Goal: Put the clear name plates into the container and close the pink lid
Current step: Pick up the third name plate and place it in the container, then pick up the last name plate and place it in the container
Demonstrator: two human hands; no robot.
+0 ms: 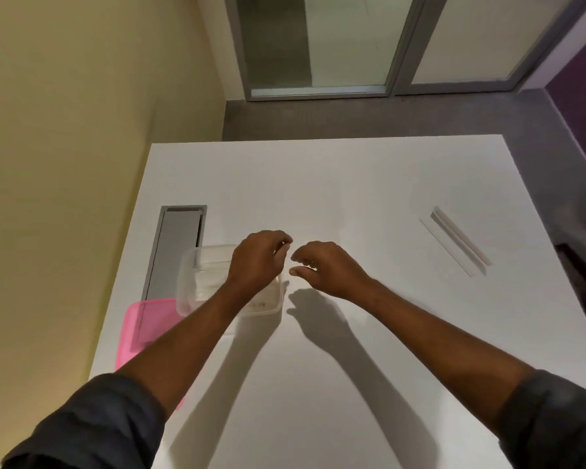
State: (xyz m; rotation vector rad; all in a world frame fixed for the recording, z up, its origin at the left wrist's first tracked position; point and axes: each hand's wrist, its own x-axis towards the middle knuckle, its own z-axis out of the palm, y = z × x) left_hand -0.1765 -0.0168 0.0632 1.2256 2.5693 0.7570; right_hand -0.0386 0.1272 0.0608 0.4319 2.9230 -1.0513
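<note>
A clear plastic container (197, 282) stands on the white table (352, 184) left of centre, with clear name plates (210, 279) lying inside it. The pink lid (142, 330) lies flat at the container's near left, partly under my left forearm. My left hand (256, 262) hovers over the container's right half with its fingers curled down; what lies under them is hidden. Just right of the container's rim, my right hand (325, 269) has thumb and fingers apart and nothing visible between them. One more clear name plate (457, 240) lies far right on the table.
A grey cable-slot cover (175, 245) is set into the table behind the container and lid. A yellow wall runs along the left side. Beyond the table's far edge are grey floor and glass doors (318, 45).
</note>
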